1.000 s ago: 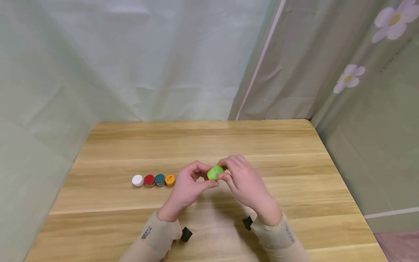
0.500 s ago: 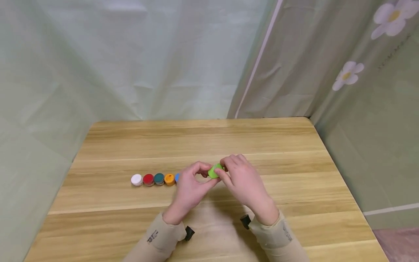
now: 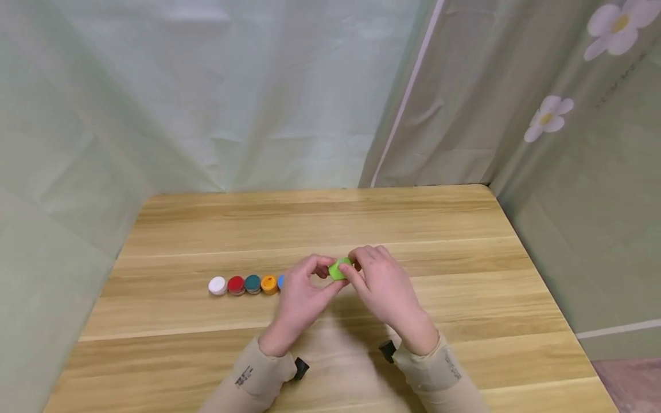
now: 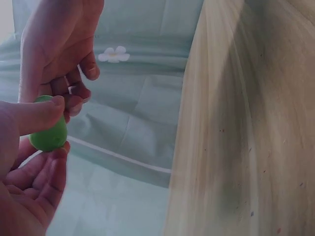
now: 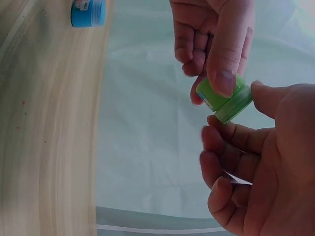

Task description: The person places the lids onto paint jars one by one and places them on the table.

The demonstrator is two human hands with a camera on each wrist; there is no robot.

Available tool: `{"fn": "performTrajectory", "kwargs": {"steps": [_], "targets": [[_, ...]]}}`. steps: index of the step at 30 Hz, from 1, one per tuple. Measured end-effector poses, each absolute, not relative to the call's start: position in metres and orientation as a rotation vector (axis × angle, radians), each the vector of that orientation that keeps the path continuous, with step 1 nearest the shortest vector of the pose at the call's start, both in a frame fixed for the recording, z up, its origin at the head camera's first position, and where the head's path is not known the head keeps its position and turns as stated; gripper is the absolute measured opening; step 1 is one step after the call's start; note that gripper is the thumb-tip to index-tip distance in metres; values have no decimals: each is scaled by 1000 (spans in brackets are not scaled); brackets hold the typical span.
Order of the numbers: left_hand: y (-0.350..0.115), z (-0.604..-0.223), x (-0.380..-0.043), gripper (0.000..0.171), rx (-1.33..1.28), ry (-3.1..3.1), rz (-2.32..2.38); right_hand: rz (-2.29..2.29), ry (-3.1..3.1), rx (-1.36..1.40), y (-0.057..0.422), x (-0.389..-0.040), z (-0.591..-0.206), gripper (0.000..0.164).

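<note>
A small bright green paint pot is held up over the table between both hands. My left hand pinches its body with thumb and fingertips. From the other side, my right hand grips the ridged lid between thumb and index finger, as the right wrist view shows. The lid sits on the pot, which is tilted. In the left wrist view the rounded green body shows under the left thumb. The remaining right fingers are loosely bent.
Left of the hands, a row of similar pots stands on the wooden table: white, red, teal, orange and blue, the last partly hidden by the left hand. Curtains hang behind the table.
The left hand has shifted slightly right, bringing the blue pot partly into view. My right thumb has moved over the green pot and covers more of it; both hands keep hold.
</note>
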State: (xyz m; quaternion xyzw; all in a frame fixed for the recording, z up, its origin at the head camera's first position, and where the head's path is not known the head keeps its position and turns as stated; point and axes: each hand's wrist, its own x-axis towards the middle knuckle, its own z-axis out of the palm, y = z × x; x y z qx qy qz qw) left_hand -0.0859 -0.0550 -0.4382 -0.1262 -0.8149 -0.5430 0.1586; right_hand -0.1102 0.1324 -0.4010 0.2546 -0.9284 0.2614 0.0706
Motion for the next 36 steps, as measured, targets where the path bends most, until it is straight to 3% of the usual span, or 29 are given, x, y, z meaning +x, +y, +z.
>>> {"fn": "performTrajectory", "kwargs": {"steps": [5, 10, 15, 29, 36], "targets": [[-59, -438, -90, 51, -378, -2407, -1469, 864, -2814, 714, 133, -113, -403, 45], [-70, -437, -92, 39, -328, -2512, -1523, 982, -2780, 630, 141, -118, -405, 47], [-90, -440, -93, 42, -253, -2641, -1482, 1059, -2771, 594, 153, -122, -406, 39], [-114, -455, -111, 35, -410, -2917, -990, 940, -2891, 560, 179, -127, -413, 46], [-114, -464, -115, 25, -465, -2970, -912, 927, -2919, 555, 182, -125, -414, 41]]}}
